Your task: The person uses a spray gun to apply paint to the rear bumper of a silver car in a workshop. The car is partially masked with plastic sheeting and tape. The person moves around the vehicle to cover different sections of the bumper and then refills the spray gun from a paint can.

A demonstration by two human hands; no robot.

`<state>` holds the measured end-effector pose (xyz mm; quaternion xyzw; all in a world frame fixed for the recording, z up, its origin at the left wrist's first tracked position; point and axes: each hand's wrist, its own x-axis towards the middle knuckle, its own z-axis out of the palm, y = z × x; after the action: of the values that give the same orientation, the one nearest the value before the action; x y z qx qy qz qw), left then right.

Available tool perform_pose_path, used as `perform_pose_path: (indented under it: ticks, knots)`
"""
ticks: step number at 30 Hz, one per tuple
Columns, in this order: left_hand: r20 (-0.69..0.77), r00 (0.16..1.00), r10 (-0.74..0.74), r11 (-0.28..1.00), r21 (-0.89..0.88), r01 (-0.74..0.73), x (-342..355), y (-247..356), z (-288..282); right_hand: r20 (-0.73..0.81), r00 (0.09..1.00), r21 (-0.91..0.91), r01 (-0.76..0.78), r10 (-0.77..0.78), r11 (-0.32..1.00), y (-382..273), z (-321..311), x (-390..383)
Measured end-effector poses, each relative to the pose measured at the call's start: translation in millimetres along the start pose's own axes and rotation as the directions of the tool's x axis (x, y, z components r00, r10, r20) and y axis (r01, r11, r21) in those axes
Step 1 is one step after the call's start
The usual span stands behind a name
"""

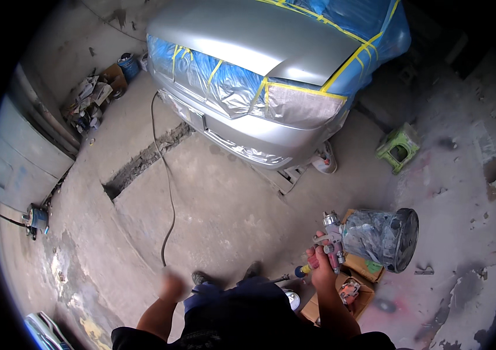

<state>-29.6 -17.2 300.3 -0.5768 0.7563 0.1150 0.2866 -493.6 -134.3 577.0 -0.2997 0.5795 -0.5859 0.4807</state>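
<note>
My right hand (321,268) is closed around the handle of a paint spray gun (334,242), with its metal head pointing up and forward. A dark hose (283,278) joins a yellow and blue fitting (302,271) by that hand. My left hand (172,286) is low at the left, smeared, so its fingers do not show. Ahead stands a silver car (254,41), its hood and bumper bare. Blue plastic sheeting (233,87) and yellow tape (335,73) cover its windshield and front opening.
A paint-stained bucket (379,239) stands beside the spray gun, near cardboard boxes (367,297). A green stool (399,149) is farther right. A cable (169,181) crosses the concrete floor by a broken trench (143,160). Scrap (90,99) lies along the left wall.
</note>
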Motion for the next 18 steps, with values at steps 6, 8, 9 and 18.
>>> perform_pose_path:
  ticks: [6, 8, 9, 18]
  knots:
    - [0.089, 0.991, -0.104, 0.991, -0.074, 0.111, -36, -19, -50, 0.051, 0.995, -0.027, -0.083, 0.085, 0.996, 1, 53, -25]
    - [0.142, 0.981, -0.131, 0.964, -0.212, 0.160, -39, -33, -30, 0.105, 0.994, -0.064, -0.029, 0.036, 0.998, 9, 72, -29]
    - [0.166, 0.972, -0.168, 0.940, -0.268, 0.208, -40, -39, -12, 0.107, 0.994, -0.053, 0.025, -0.019, 0.998, 9, 95, -36]
    - [-0.590, 0.712, -0.381, 0.920, -0.315, 0.232, -88, -185, 155, 0.222, 0.971, -0.014, 0.090, -0.084, 0.996, 23, 287, -103]
